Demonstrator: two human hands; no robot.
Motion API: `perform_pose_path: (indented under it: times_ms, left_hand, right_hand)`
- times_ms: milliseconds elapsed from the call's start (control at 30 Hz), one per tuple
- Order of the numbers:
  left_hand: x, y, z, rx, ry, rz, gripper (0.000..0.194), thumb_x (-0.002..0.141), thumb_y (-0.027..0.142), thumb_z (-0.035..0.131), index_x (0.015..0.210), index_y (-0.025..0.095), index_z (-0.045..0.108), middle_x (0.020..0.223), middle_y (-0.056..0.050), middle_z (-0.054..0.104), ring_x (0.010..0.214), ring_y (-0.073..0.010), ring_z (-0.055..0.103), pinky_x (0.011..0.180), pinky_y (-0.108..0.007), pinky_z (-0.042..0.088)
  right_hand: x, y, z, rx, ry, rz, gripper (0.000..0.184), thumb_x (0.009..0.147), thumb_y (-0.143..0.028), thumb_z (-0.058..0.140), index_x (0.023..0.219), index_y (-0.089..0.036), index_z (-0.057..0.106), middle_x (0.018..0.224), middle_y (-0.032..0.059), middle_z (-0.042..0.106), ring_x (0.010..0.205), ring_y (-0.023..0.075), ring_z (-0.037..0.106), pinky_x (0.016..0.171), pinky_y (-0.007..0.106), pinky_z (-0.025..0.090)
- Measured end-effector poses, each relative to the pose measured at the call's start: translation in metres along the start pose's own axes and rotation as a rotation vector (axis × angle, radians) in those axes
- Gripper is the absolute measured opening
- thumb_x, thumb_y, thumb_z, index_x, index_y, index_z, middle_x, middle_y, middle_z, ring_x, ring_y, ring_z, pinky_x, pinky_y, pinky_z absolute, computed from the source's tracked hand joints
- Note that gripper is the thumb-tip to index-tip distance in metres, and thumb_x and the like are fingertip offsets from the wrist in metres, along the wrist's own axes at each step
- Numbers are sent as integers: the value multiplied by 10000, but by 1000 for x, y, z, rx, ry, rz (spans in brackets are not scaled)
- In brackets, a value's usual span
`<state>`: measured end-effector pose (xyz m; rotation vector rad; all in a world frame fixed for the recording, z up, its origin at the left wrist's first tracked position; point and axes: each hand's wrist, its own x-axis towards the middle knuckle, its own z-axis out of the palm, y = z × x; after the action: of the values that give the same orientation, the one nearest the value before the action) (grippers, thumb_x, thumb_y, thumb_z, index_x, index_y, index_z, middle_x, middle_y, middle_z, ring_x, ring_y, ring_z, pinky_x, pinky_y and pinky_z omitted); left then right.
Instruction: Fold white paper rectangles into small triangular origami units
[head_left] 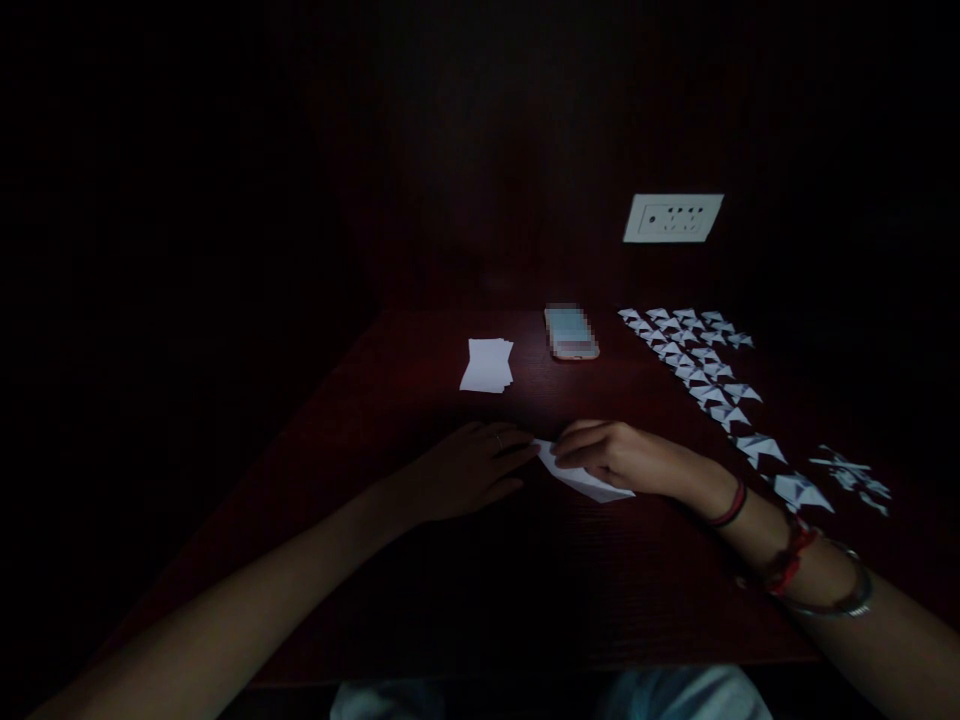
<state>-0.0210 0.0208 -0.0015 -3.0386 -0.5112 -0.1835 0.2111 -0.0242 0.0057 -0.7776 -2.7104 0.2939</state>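
Observation:
A white folded sheet of paper [592, 484], narrow and pointed at its left end, lies on the dark red table in front of me. My right hand [622, 455] rests over its upper edge, with bent fingers pressing on the paper. From the left, my left hand [476, 468] reaches to the paper's pointed tip and touches it with a fingertip. Its fingers are stretched out low over the table, and the thumb is apart. The underside of both hands is hidden.
Beyond my hands lie a stack of white paper sheets [487, 366] and a phone [571, 332]. Rows of folded paper pieces [697, 375] line the right side, with a small pile of paper strips [851, 475] beside them. A socket plate [673, 218] is on the back wall.

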Motion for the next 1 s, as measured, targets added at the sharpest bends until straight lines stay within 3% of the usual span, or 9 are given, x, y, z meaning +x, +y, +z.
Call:
perform_pose_path:
  times_ms: [500, 833, 1000]
  left_hand:
    - [0, 2, 1, 13, -2, -33, 369, 854, 370, 339, 1206, 261, 347, 1243, 0, 380, 1103, -187, 357, 905, -345, 277]
    - [-1, 1, 2, -34, -39, -42, 367, 869, 310, 297, 1234, 269, 308, 1285, 46, 334, 1197, -179, 223, 954, -340, 201]
    - [-2, 1, 4, -39, -42, -60, 369, 872, 299, 282, 1241, 282, 292, 1292, 49, 324, 1203, -173, 216, 955, -341, 179]
  right_hand:
    - [-1, -3, 3, -128, -50, 16, 268, 806, -83, 376, 981, -133, 573, 1038, 75, 550, 1049, 179, 414, 822, 300, 424]
    - [-2, 0, -4, 97, 35, 74, 351, 735, -15, 364, 985, -125, 585, 963, 70, 589, 933, 146, 503, 833, 297, 411]
    - [-1, 6, -7, 37, 38, 134, 394, 709, 5, 347, 1003, -126, 574, 976, 76, 575, 912, 147, 510, 839, 320, 393]
